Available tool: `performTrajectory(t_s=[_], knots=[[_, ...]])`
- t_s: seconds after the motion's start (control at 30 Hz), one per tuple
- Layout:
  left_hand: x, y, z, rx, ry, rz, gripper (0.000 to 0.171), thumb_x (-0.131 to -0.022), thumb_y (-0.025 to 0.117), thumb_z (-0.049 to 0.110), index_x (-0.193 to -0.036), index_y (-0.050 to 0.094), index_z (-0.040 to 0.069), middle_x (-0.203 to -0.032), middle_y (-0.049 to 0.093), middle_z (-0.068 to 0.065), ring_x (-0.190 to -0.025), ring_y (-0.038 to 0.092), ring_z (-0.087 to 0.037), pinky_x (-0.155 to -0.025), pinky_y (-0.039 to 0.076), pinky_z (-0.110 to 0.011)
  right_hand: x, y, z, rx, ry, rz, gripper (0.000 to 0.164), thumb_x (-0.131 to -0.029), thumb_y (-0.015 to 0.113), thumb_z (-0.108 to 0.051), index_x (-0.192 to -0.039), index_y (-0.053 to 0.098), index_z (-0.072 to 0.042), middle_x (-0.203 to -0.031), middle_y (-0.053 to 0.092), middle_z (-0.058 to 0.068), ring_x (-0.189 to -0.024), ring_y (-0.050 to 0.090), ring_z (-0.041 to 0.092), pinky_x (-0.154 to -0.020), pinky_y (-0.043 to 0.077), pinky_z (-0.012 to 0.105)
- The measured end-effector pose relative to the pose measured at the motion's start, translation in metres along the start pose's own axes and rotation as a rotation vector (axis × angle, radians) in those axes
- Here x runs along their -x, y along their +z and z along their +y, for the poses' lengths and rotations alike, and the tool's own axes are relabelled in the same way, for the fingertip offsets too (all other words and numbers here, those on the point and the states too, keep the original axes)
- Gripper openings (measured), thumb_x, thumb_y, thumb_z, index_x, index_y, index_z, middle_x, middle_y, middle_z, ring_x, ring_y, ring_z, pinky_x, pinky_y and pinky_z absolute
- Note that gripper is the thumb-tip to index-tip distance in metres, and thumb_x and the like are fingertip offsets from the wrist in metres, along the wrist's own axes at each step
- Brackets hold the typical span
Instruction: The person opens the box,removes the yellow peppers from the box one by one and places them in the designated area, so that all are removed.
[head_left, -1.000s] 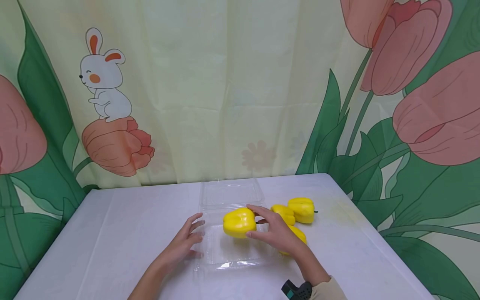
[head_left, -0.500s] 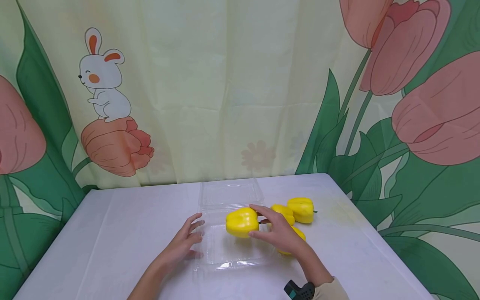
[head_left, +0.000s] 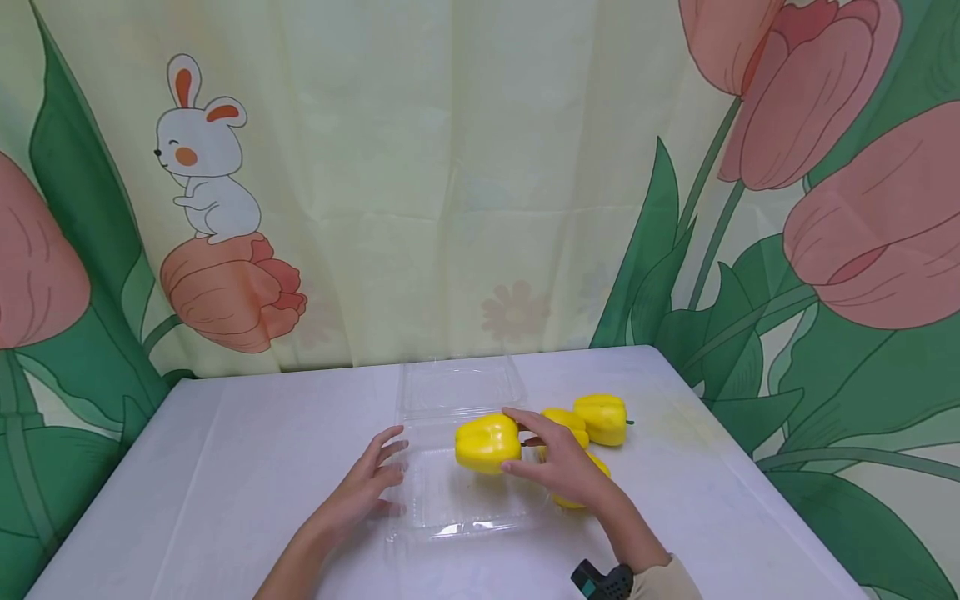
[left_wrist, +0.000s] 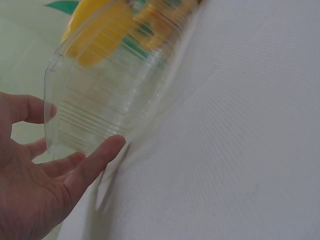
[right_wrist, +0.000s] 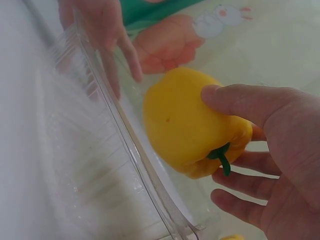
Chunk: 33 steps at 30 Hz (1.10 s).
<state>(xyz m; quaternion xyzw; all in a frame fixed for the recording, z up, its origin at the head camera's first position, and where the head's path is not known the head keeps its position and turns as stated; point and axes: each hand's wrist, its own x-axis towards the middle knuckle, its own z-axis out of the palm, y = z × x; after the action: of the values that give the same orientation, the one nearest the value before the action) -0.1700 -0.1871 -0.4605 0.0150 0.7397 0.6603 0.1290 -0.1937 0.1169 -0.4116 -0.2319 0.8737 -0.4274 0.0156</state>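
Note:
My right hand (head_left: 562, 462) holds a yellow bell pepper (head_left: 486, 443) with a green stem, thumb on one side and fingers on the other. In the right wrist view, this pepper (right_wrist: 185, 120) hangs above the rim of a clear plastic clamshell box (right_wrist: 127, 135). The box's base (head_left: 442, 512) lies on the table with its lid (head_left: 461, 387) folded back. My left hand (head_left: 363, 483) is at the box's left side, fingers spread and loosely bent. Fingertips of the left hand (left_wrist: 40, 185) lie against or very near the clear wall in the left wrist view; exact contact is hard to tell.
To the right of the box are more yellow bell peppers, one at the back (head_left: 602, 419), one beside it (head_left: 567, 425), and one partly behind my right wrist (head_left: 573, 500). A white cloth covers the table (head_left: 255, 467). Behind it hangs a printed curtain (head_left: 390, 183).
My right hand has drifted slightly to the right with the bell pepper in its grip. The left hand and the box stay almost where they were.

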Motion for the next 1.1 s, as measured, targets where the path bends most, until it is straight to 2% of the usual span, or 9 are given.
performTrajectory(t_s=[0.17, 0.4, 0.83, 1.1], knots=[[0.0009, -0.0008, 0.0007, 0.007, 0.019, -0.016, 0.062, -0.096, 0.047, 0.010, -0.151, 0.022, 0.023, -0.159, 0.023, -0.018, -0.138, 0.034, -0.044, -0.077, 0.057, -0.044, 0.0008, -0.0015, 0.0012, 0.018, -0.002, 0.008, 0.072, -0.080, 0.077, -0.038, -0.143, 0.046, -0.021, -0.137, 0.056, -0.003, -0.114, 0.056, 0.019, -0.097, 0.051, 0.046], [0.0003, -0.0016, 0.0002, 0.018, 0.036, -0.026, 0.062, -0.096, 0.047, 0.009, -0.151, 0.021, 0.021, -0.158, 0.023, -0.019, -0.139, 0.031, -0.044, -0.076, 0.057, -0.044, 0.0013, -0.0038, 0.0031, 0.046, -0.004, 0.016, 0.071, -0.080, 0.076, -0.040, -0.143, 0.046, -0.024, -0.137, 0.056, -0.005, -0.114, 0.056, 0.015, -0.095, 0.053, 0.038], [-0.0007, -0.0026, -0.0007, 0.017, 0.049, -0.044, 0.062, -0.096, 0.046, 0.009, -0.151, 0.020, 0.021, -0.159, 0.022, -0.019, -0.138, 0.032, -0.045, -0.078, 0.057, -0.044, 0.0024, -0.0083, 0.0029, 0.042, 0.033, 0.003, 0.071, -0.080, 0.075, -0.040, -0.143, 0.046, -0.025, -0.136, 0.056, -0.003, -0.113, 0.057, 0.018, -0.098, 0.051, 0.044], [-0.0004, -0.0020, -0.0009, 0.014, 0.037, -0.033, 0.062, -0.096, 0.046, 0.010, -0.151, 0.020, 0.021, -0.159, 0.022, -0.018, -0.139, 0.031, -0.045, -0.079, 0.057, -0.045, 0.0035, -0.0096, 0.0038, 0.060, 0.043, 0.005, 0.071, -0.080, 0.075, -0.042, -0.143, 0.046, -0.026, -0.137, 0.056, -0.004, -0.115, 0.057, 0.017, -0.097, 0.053, 0.037]])
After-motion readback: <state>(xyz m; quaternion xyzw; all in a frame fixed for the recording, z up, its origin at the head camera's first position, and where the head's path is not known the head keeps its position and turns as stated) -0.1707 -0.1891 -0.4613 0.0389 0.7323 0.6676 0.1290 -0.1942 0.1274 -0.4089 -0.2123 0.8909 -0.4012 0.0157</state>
